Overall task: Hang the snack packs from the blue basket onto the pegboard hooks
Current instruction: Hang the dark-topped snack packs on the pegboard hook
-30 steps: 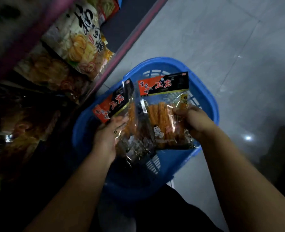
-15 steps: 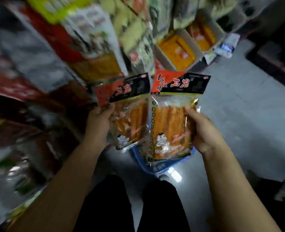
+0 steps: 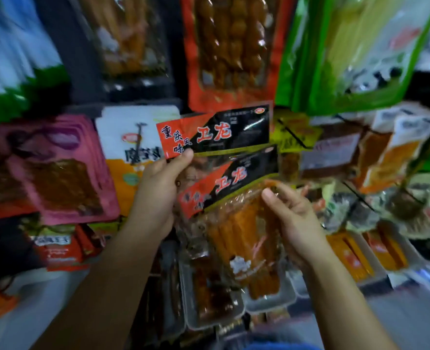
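Left hand [image 3: 158,195]: fingers clamped on upper snack pack [image 3: 216,133]. Right hand [image 3: 293,223]: fingers clamped on lower snack pack [image 3: 236,223], overlapping beneath the upper.

The scene was viewed from one head-worn camera, aimed forward and slightly down at close range. The frame was filled by hanging packs [image 3: 224,54], with both forearms entering from below.

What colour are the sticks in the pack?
Orange, seen in the head view, inside the lower pack.
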